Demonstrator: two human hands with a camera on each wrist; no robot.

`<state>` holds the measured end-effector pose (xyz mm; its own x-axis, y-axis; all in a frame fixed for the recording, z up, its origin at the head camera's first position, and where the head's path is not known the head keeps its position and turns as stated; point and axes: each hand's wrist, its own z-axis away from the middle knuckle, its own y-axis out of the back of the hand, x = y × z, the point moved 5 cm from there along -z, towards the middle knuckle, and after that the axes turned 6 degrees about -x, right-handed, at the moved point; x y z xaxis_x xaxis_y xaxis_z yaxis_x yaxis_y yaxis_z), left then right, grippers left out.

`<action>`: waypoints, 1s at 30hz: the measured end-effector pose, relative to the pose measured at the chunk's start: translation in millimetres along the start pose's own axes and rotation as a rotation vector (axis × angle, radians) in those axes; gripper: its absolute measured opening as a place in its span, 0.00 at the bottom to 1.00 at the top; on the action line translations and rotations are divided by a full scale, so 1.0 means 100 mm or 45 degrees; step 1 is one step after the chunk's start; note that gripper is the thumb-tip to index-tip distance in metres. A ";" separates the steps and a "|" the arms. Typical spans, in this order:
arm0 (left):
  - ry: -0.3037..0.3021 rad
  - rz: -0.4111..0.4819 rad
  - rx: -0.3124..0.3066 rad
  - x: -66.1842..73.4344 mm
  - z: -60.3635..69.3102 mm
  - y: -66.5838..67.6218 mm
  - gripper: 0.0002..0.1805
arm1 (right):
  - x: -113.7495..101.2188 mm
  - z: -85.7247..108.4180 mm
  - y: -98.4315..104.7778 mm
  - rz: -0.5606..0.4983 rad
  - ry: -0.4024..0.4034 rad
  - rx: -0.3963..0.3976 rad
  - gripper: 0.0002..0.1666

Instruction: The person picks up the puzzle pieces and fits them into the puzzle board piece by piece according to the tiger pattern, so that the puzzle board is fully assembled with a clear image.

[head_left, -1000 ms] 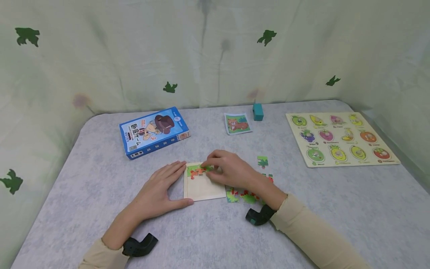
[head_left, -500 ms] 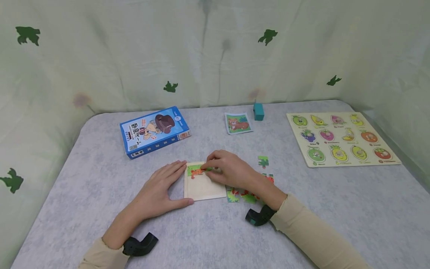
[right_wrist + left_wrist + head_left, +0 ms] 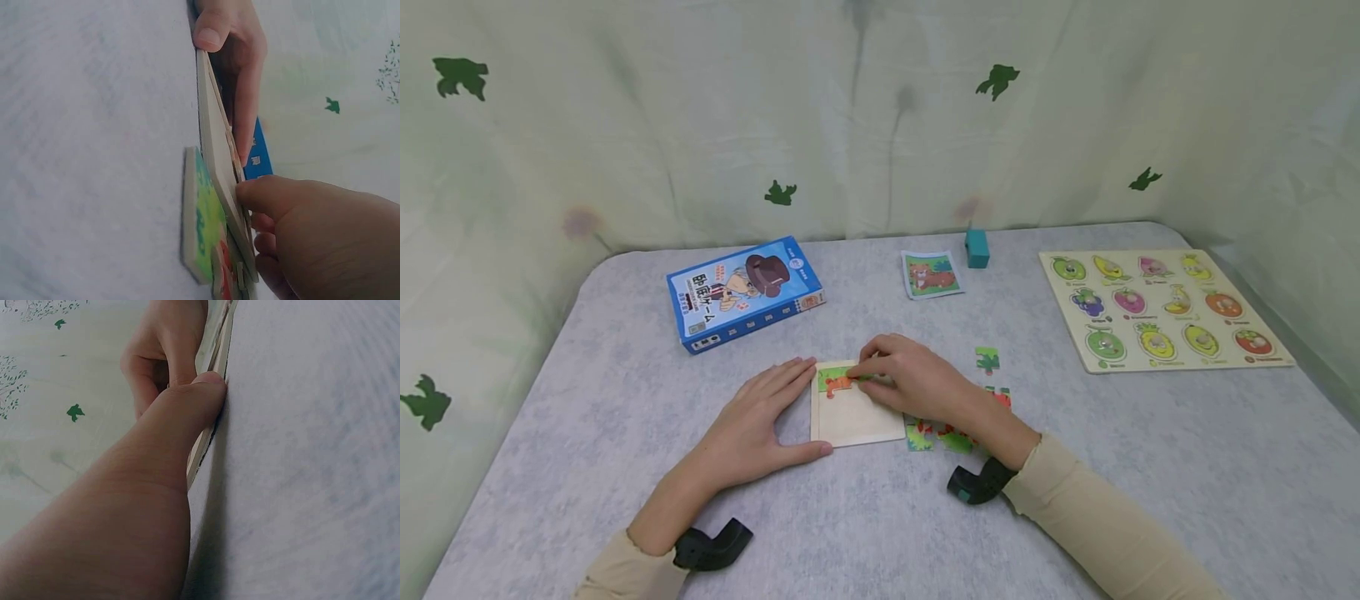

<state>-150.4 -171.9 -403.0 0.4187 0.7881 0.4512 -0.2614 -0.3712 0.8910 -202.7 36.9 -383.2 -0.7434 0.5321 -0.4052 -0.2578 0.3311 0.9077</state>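
Observation:
A small wooden puzzle tray (image 3: 859, 427) lies at the table's middle, with joined green and orange puzzle pieces (image 3: 832, 382) along its upper left. My left hand (image 3: 758, 418) rests along the tray's left side, fingers extended at the top corner and thumb at the bottom one. Over the upper part of the tray, my right hand (image 3: 916, 380) pinches a puzzle piece (image 3: 860, 377), mostly hidden by the fingers. Loose puzzle pieces (image 3: 919, 437) lie right of the tray, some under the right wrist. In the right wrist view, one thick piece (image 3: 205, 219) lies beside the tray's edge.
Behind the left hand is a blue game box (image 3: 745, 292). Farther back are a bear picture card (image 3: 932, 277) and a teal block (image 3: 977, 249). A fruit puzzle board (image 3: 1165, 312) occupies the right side. Another loose piece (image 3: 988, 359) lies beyond the right wrist.
The right fingertips shift very slightly at the upper part of the tray, still on the piece. The left hand stays in place.

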 end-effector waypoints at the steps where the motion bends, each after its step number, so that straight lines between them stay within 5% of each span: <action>1: 0.000 0.000 0.000 0.00 0.00 0.00 0.59 | 0.00 0.00 0.00 0.003 -0.003 -0.005 0.14; 30: -0.007 -0.014 0.005 0.00 0.00 0.00 0.59 | -0.09 0.06 0.18 -0.007 -0.082 -0.097 0.18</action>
<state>-150.4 -171.8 -402.9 0.4265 0.7893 0.4417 -0.2533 -0.3645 0.8961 -196.7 42.8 -363.9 -0.7012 0.5806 -0.4139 -0.3097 0.2749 0.9102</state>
